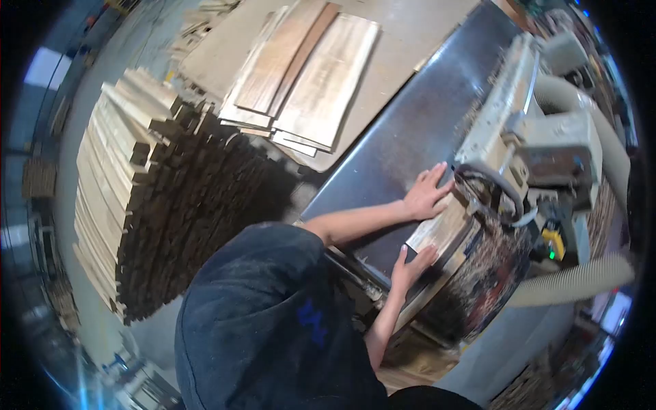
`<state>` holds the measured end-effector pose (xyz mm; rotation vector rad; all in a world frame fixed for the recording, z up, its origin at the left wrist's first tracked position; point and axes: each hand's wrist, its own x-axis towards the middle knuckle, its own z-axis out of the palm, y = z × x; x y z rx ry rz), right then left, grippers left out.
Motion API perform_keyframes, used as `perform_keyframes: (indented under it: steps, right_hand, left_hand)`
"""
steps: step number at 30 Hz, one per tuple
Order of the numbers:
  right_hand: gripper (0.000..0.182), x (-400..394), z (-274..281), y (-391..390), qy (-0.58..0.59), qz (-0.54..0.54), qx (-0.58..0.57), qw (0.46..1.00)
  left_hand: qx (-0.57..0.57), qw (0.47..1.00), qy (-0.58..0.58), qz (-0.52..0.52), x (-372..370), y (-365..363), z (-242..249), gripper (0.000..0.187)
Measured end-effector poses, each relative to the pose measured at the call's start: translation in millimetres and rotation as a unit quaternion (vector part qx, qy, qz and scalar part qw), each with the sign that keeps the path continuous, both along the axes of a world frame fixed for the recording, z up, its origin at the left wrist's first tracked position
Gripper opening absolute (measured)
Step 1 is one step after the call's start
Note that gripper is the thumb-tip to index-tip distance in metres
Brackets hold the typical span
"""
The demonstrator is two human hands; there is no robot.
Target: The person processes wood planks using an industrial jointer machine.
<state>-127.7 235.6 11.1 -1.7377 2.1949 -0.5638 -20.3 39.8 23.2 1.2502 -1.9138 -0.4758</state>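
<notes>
A short wooden board [432, 234] lies on the dark metal machine table [403, 137], along the guide and beside the cutter housing. My left hand [427, 195] rests flat on the board's far part, fingers spread and close to a curved guard ring [502, 195]. At the near end of the board is my right hand [412, 268], its thumb on one side and its fingers over the other. Part of the board is hidden under the left hand and by the machine.
Several planks [328, 82] lie on a brown panel [389, 55] to the left. A tall stack of wood strips [184, 205] stands nearer. Ribbed hoses [574, 281] and a heap of shavings [495, 273] are at the right.
</notes>
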Motion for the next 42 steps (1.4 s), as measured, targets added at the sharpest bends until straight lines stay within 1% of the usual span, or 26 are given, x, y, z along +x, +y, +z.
perform_keyframes:
  steps: [1, 3, 4, 5, 6, 7, 8, 9, 11, 13, 15, 16, 17, 19, 20, 21, 24, 27, 29, 31, 33, 36, 37, 39, 41, 42]
  right_hand:
    - [0.090, 0, -1, -9, 0.004, 0.017, -0.001, 1.000]
    - [0.094, 2, -3, -24, 0.027, -0.038, 0.022, 0.999]
    - [0.098, 2, -4, -33, 0.041, -0.044, 0.014, 0.998]
    - [0.098, 0, -5, -41, 0.041, -0.038, 0.010, 0.998]
    - [0.100, -2, -6, -48, 0.052, -0.031, -0.006, 0.998]
    - [0.102, -4, -6, -55, 0.063, -0.027, -0.021, 0.997]
    - [0.103, -8, -8, -62, 0.079, -0.017, -0.034, 0.996]
    - [0.103, -10, -6, -68, 0.079, -0.019, -0.036, 0.996]
    - [0.102, -10, 0, -82, 0.091, -0.019, -0.030, 0.995]
    - [0.099, -8, 1, -98, 0.101, -0.027, -0.053, 0.993]
    - [0.095, -8, 0, -116, 0.138, -0.058, -0.019, 0.989]
    - [0.084, -6, -1, -122, 0.141, -0.063, -0.036, 0.987]
    - [0.084, -7, -1, -127, 0.136, -0.069, -0.042, 0.987]
    - [0.074, -13, -4, -131, 0.056, -0.056, -0.068, 0.995]
    - [0.059, -10, -8, -128, 0.035, -0.071, -0.101, 0.992]
    - [0.059, -10, -12, -120, 0.033, -0.074, -0.108, 0.991]
    - [0.039, 3, -18, -74, -0.031, 0.004, -0.165, 0.986]
    - [0.038, 20, -14, -8, 0.003, 0.047, -0.180, 0.983]
    - [0.036, 28, -19, 35, -0.015, 0.051, -0.177, 0.983]
    - [0.036, 37, -16, 78, -0.032, 0.064, -0.126, 0.990]
    - [0.039, 32, -27, 116, -0.119, 0.146, -0.087, 0.978]
    - [0.046, 54, 12, 171, -0.346, 0.007, -0.010, 0.938]
    - [0.051, 53, 5, 190, -0.321, 0.042, -0.055, 0.944]
    - [0.053, 54, -8, 222, -0.248, 0.078, -0.017, 0.965]
    - [0.048, 66, 0, 235, -0.245, 0.038, -0.089, 0.965]
    - [0.050, 63, -1, 236, -0.125, 0.069, -0.081, 0.986]
  left_hand:
    - [-0.041, 0.999, 0.015, 0.004, 22, -11, 3, 0.067]
    - [-0.108, 0.993, 0.027, 0.048, 95, -51, 14, 0.072]
    - [-0.145, 0.986, 0.025, 0.082, 137, -72, 16, 0.067]
    - [-0.137, 0.978, -0.054, 0.149, 184, -85, 30, 0.063]
    - [-0.123, 0.964, -0.026, 0.235, 225, -100, 46, 0.060]
    - [-0.154, 0.932, -0.078, 0.318, 275, -115, 48, 0.059]
    - [-0.119, 0.917, -0.078, 0.373, 328, -123, 45, 0.058]
    - [-0.129, 0.864, -0.159, 0.460, 378, -134, 37, 0.059]
    - [0.009, 0.810, -0.254, 0.529, 437, -112, 48, 0.054]
    - [-0.007, 0.827, -0.147, 0.543, 446, -89, 21, 0.052]
    - [0.094, 0.880, -0.090, 0.457, 440, -70, 12, 0.055]
    - [0.060, 0.867, -0.136, 0.476, 421, -57, 13, 0.060]
    - [0.028, 0.850, -0.182, 0.494, 395, -40, 14, 0.065]
    - [0.063, 0.834, -0.219, 0.502, 338, 5, 46, 0.076]
    - [0.061, 0.838, -0.205, 0.502, 321, 21, 41, 0.077]
    - [0.060, 0.843, -0.191, 0.500, 306, 38, 34, 0.079]
    - [0.052, 0.879, -0.165, 0.445, 250, 114, 36, 0.073]
    - [0.044, 0.928, -0.137, 0.344, 203, 198, 15, 0.071]
    - [0.095, 0.945, -0.120, 0.288, 184, 232, 8, 0.072]
    - [0.036, 0.951, -0.116, 0.286, 166, 241, 13, 0.076]
    - [0.051, 0.962, -0.117, 0.241, 148, 237, -5, 0.080]
    - [0.055, 0.966, -0.159, 0.199, 104, 250, -5, 0.084]
    - [0.047, 0.969, -0.165, 0.178, 94, 252, -3, 0.084]
    - [0.050, 0.975, -0.176, 0.124, 74, 254, 0, 0.084]
    - [0.054, 0.978, -0.186, 0.073, 53, 254, 2, 0.084]
    - [0.049, 0.978, -0.198, 0.049, 43, 252, 4, 0.083]
